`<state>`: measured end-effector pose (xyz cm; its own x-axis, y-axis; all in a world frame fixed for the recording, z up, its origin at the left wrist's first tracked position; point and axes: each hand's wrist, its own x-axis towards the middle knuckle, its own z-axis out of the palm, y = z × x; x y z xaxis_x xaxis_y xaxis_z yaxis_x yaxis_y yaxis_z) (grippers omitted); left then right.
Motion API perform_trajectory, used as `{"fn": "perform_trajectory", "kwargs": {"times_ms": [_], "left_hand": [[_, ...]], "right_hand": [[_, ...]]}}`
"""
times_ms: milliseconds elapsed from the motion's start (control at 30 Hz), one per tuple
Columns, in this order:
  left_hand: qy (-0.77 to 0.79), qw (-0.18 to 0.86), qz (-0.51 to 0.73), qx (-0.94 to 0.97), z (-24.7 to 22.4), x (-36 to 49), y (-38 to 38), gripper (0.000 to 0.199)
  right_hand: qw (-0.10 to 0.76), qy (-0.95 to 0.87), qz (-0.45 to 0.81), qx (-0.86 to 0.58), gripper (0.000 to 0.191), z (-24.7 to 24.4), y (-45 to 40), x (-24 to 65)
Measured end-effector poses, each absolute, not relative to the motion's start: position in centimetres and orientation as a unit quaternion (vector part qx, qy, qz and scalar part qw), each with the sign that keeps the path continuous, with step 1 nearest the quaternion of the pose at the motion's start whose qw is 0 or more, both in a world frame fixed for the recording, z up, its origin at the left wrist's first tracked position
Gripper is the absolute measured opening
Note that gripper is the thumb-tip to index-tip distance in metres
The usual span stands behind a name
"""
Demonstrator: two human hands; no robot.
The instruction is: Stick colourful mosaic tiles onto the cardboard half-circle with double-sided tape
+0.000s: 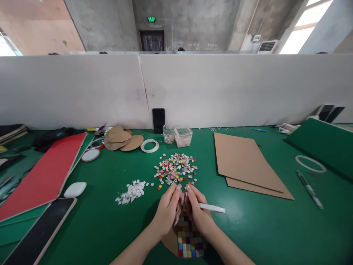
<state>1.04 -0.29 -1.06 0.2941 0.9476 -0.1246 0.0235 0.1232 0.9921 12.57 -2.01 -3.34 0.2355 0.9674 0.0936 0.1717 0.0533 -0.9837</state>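
Observation:
My left hand (165, 211) and my right hand (200, 211) are close together, thumbs and fingers pinched, at the far part of a mosaic of coloured square tiles (190, 244). Whatever lies between the left fingertips is too small to make out. A slim white stick-like tool (213, 208) is held in my right hand and juts out to the right. Under the mosaic, a brown cardboard piece (169, 243) shows at its left. Just beyond my fingers lies a loose pile of small coloured tiles (176, 167). A heap of white paper bits (132, 192) is to the left.
Two clear plastic containers (183, 136) and a phone (158, 120) stand at the back. Cardboard sheets (245, 162) and a pen (309, 189) lie right. At left are cardboard discs (132, 142), a tape roll (149, 146), a red board (46, 173) and a dark tablet-like slab (41, 232).

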Motion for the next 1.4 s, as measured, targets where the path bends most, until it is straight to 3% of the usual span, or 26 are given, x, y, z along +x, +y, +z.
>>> {"fn": "perform_trajectory", "kwargs": {"times_ms": [133,367,700,1067,1267,1400], "left_hand": [[0.458,0.577,0.398,0.547,-0.8,1.0,-0.3,0.031],[0.417,0.639,0.389,0.516,-0.6,0.8,0.3,0.027],[0.447,0.559,0.38,0.586,-0.1,-0.4,1.1,0.029],[0.446,0.566,0.377,0.582,0.3,-0.6,1.2,0.036],[0.508,0.408,0.362,0.667,2.0,-2.8,2.5,0.037],[0.54,0.315,0.361,0.692,2.8,-5.0,4.1,0.027]], "right_hand": [[0.529,-0.498,0.349,-0.592,0.038,-3.2,-2.1,12.5],[0.553,-0.493,0.318,-0.592,0.035,-3.5,-1.8,12.6],[0.559,-0.476,0.386,-0.559,0.036,-2.0,-1.3,12.9],[0.56,-0.473,0.385,-0.561,0.036,-2.3,-1.2,12.8],[0.549,-0.477,0.408,-0.552,0.037,-2.3,-1.4,12.9],[0.545,-0.476,0.421,-0.547,0.038,-2.1,-1.5,12.8]]}}
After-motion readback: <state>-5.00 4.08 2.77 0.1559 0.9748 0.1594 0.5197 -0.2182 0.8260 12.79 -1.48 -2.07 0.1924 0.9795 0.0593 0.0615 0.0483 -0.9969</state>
